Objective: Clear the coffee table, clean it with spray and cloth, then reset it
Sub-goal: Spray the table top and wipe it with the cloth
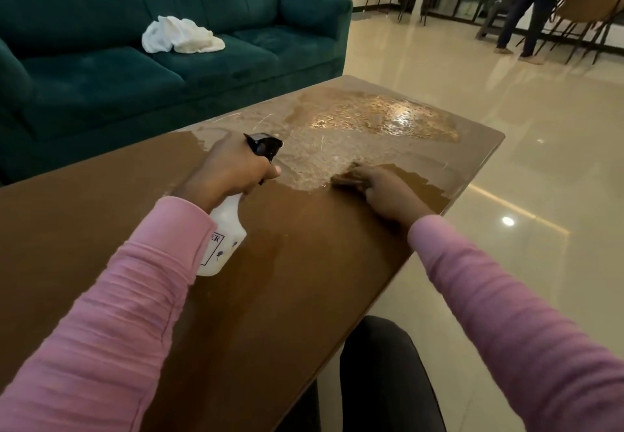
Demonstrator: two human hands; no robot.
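My left hand (pixel 229 171) grips the neck of a white spray bottle (pixel 223 242), whose black nozzle (pixel 265 144) points at the far end of the brown coffee table (pixel 287 279). A wide wet, beaded patch of spray (pixel 354 121) covers that far end. At the near edge of the wet patch my right hand (pixel 385 192) rests on the tabletop, fingers pressed down. Whether anything lies under its fingertips I cannot tell. A crumpled white cloth (pixel 180 35) lies on the seat of the green sofa (pixel 101 77), well away from both hands.
The sofa stands just beyond the table's left side. Glossy tiled floor (pixel 506 178) lies to the right. A person (pixel 537 9) stands far back near chairs (pixel 587 9). My dark-clad knee (pixel 388 364) is at the table's near right edge.
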